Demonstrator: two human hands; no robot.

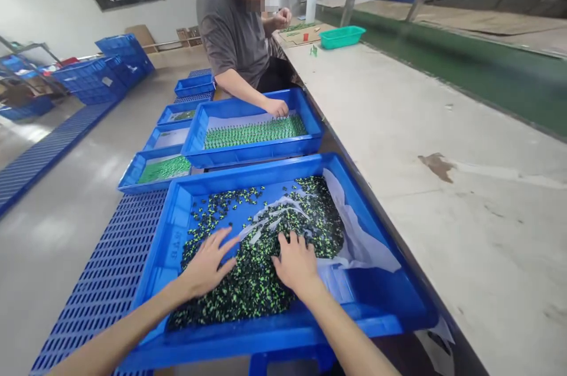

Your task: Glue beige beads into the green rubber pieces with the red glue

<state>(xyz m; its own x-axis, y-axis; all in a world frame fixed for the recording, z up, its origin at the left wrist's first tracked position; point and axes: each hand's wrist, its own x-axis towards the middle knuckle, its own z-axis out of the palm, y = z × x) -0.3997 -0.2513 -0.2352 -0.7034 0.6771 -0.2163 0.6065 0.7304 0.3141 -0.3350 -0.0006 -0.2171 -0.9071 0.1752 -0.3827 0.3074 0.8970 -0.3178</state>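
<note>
Right in front of me is a blue plastic tray (177, 222) holding a heap of small black and bright green pieces (248, 287), too small to name. Over the left part of the heap rests my left hand (207, 264), its fingers spread. My right hand (296, 261) touches the pieces near the middle, fingers apart and slightly curled, with no held object showing. A crumpled white sheet (354, 234) lies in the tray, partly under the pieces, toward the right side. Some pieces are scattered loosely at the tray's far left.
A co-worker (239, 33) reaches into another blue tray (252, 154) with rows of green pieces. Smaller blue trays (128, 178) stand to the left. Along my right runs a long pale table (443, 216), with a green basket (341, 38) and white bottle (310, 9) farther off.
</note>
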